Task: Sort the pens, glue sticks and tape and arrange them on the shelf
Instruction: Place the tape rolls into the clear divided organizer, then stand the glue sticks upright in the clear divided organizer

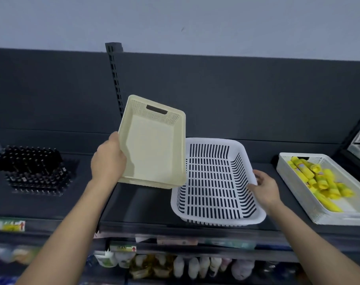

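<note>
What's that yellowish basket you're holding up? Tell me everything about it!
The cream basket is a shallow plastic rectangle with rounded corners, a smooth solid floor, tiny-holed walls and a dark handle slot in the far end. It is empty. The left hand grips its left edge, holding it tilted in the air above the shelf, beside the white basket.
</note>
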